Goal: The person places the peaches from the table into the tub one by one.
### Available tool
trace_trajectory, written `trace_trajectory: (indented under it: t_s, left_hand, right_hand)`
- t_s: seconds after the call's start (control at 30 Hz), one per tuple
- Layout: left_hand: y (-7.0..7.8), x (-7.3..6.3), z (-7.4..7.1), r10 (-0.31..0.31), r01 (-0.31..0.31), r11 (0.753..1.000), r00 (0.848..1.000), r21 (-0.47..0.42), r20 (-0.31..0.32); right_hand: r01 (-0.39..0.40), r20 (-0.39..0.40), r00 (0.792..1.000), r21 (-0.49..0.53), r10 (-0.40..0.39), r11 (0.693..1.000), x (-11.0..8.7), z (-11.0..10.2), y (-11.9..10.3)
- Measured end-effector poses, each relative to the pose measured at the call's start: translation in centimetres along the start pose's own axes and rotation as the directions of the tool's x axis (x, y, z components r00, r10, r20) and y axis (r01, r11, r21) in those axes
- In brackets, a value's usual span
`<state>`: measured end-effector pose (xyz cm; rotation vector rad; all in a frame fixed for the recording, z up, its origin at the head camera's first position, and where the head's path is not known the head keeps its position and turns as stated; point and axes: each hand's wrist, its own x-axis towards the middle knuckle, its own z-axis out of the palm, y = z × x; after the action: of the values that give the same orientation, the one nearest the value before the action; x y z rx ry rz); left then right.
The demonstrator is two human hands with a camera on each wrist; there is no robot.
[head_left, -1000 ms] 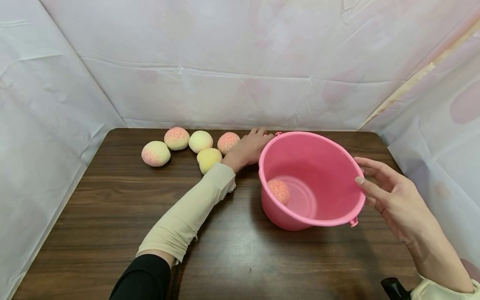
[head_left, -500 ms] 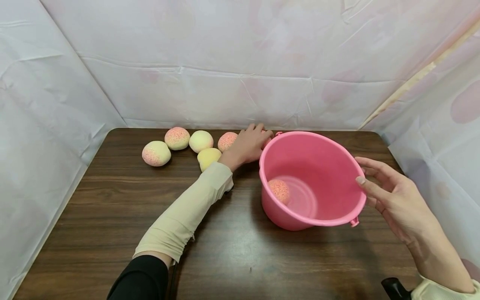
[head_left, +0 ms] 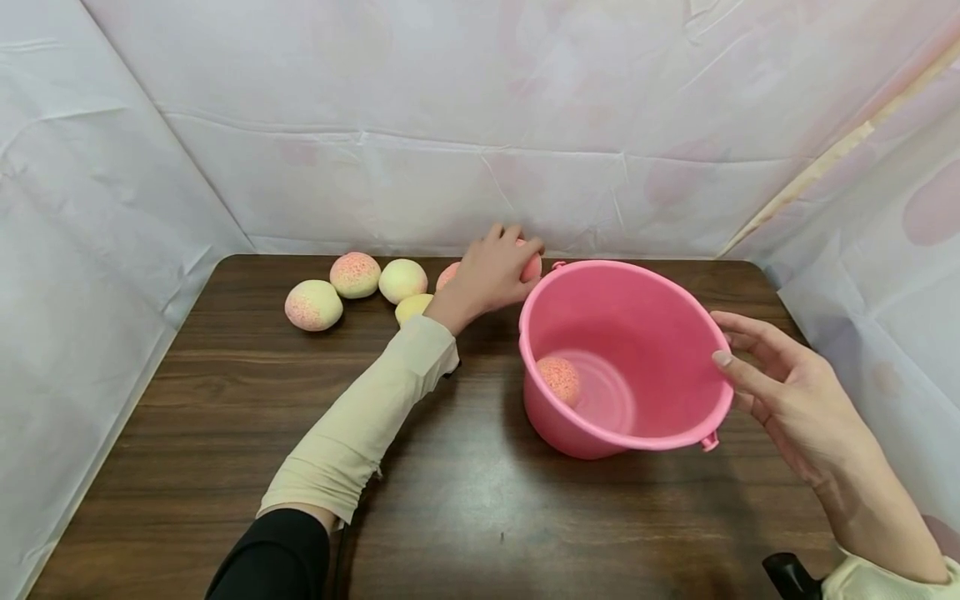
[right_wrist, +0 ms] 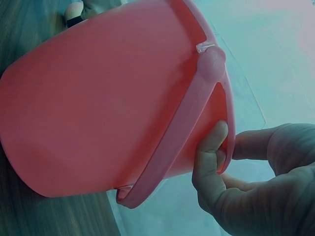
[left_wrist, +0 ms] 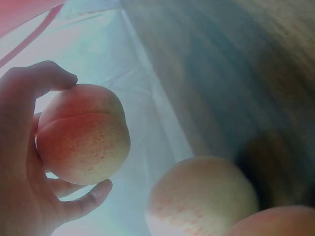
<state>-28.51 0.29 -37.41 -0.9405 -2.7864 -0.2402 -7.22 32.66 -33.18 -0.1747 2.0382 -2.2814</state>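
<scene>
My left hand [head_left: 487,271] grips a pink peach [left_wrist: 83,135] between thumb and fingers, left of the bucket at the table's far side. Most of that peach is behind the hand in the head view. The pink plastic bucket [head_left: 660,350] stands tilted toward me, with one speckled peach [head_left: 558,381] at its bottom. With fingertips and thumb on either side of the rim, my right hand [head_left: 795,392] holds the bucket's right edge. In the right wrist view the bucket's handle [right_wrist: 167,137] hangs down along its outer wall.
Left of my left hand lie several more peaches, among them a pale one [head_left: 313,305], a speckled one [head_left: 355,275] and a yellow one [head_left: 412,308] partly hidden by the arm. White sheeting [head_left: 420,200] walls in the dark wooden table [head_left: 187,433] at the back and sides.
My left hand has closed on the pink peach and raised it slightly, up and to the left beside the bucket. The right hand and bucket have stayed put.
</scene>
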Motion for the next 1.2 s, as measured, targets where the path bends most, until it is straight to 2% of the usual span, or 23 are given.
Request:
trace_trajectory:
  t_s: [0.33,0.5,0.67,0.77,0.97,1.2]
  left_hand:
    - [-0.4,-0.3,-3.2,-0.021,0.020,0.999,0.999,-0.030,-0.042]
    - [-0.1,-0.8,-4.9,-0.011,0.004,0.999,0.992,-0.051,-0.122]
    - [0.9,-1.1,-6.6,0.007,-0.020,0.998,0.981,-0.063,-0.195]
    - [1.5,-1.2,-7.5,0.027,-0.042,0.997,0.975,-0.063,-0.222]
    - [3.1,-1.7,-9.2,0.078,-0.091,0.995,0.970,-0.049,-0.232]
    - [4.7,-2.1,-10.2,0.171,-0.191,0.980,0.951,-0.053,-0.257]
  right_hand:
    - [-0.006,-0.010,1.000,-0.002,0.006,1.000,0.1,0.1,0.0]
    - [-0.007,-0.038,0.999,-0.019,0.006,1.000,0.1,0.3,0.0]
    - [-0.004,-0.029,1.000,-0.009,0.004,1.000,0.0,0.2,0.0]
    - [-0.006,-0.035,0.999,-0.009,0.005,1.000,0.0,0.2,0.0]
    - [-0.004,-0.013,1.000,0.005,0.004,1.000,0.0,0.2,0.0]
    - [-0.005,-0.012,1.000,0.003,0.006,1.000,0.0,0.2,0.1]
